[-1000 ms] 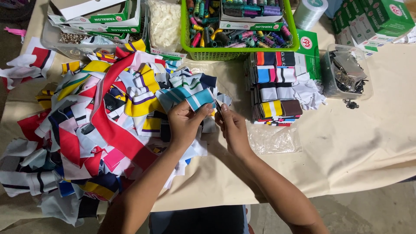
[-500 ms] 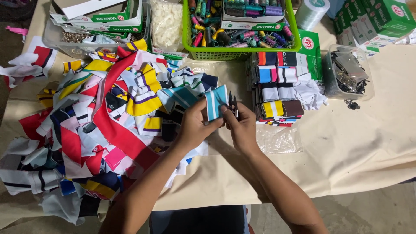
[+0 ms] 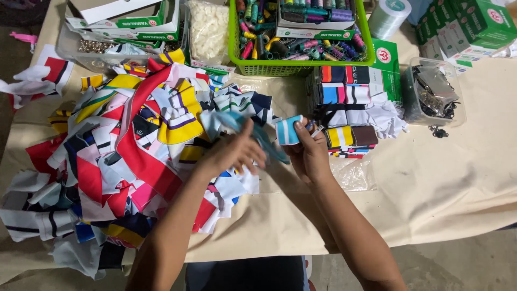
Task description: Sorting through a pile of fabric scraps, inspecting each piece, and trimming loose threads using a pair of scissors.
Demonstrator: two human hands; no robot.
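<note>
Head view, looking down onto the beige-covered table:

Pinches, with the right hand, a small folded piece striped blue and white, thumb and fingers clamped on its lower edge, held up off the cloth just left of the stack of folded pieces. Shows the left hand close beside it, fingers curled, with a teal strip smeared across them. Cannot tell whether that hand actually grips the strip or merely brushes it (too much motion blur).

Judging from this, better to keep the right-hand pinch low and firm, so the fold stays shut and the stripes stay lined up. Probably wise to clear the teal strip away from the folded piece, lest the two tangle. Worth squaring the edges before letting go, to match the neat bundles already stacked.

Takes in, to the left, the big heap of scraps in red, yellow, white and navy, touching the left forearm; keep loose tails from that heap out of the fold. Has a clear plastic bag lying flat under the right wrist; slippery, likely, so no pressing of the fold on it.

Finds, further back, a green basket of thread spools and a clear tub of metal fittings, both well apart from the hands.
</note>
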